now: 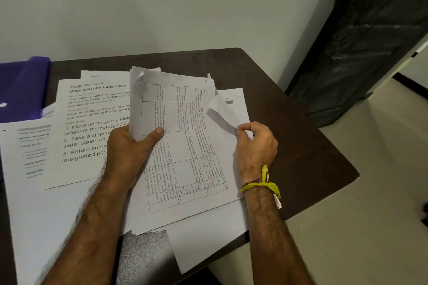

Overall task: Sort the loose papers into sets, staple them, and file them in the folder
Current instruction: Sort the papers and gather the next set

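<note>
So from where I'm standing, the person is holding a stack of table-printed sheets [183, 146] up off the dark table [301, 146], and this is looking like the sorting stage to me, nothing stapled yet as far as I can see (no stapler is showing anywhere either). The left hand [129, 148] is gripping the stack's left edge, thumb curled over the top sheet and fingers tucked behind. The right hand [254, 143] is pinching a curled corner of paper [222, 111] at the right side, peeling it away from the rest. That pinch is what's worrying me: the corner is already bending hard, so a quick tug could be creasing or tearing it, or dragging two sheets along instead of one and mixing up the sets. The stack is also fanning out at the bottom, so if the left thumb is easing off, pages could be sliding down onto the loose papers [92, 122] lying spread on the table just to the left, including the "Wipe balcony table clean" page, and then good luck telling sorted from unsorted. One blank sheet [203, 245] is hanging over the table's near edge and could be slipping to the floor. The purple folder [23, 88] is sitting at the far left, partly under papers, well apart from both hands.
</note>
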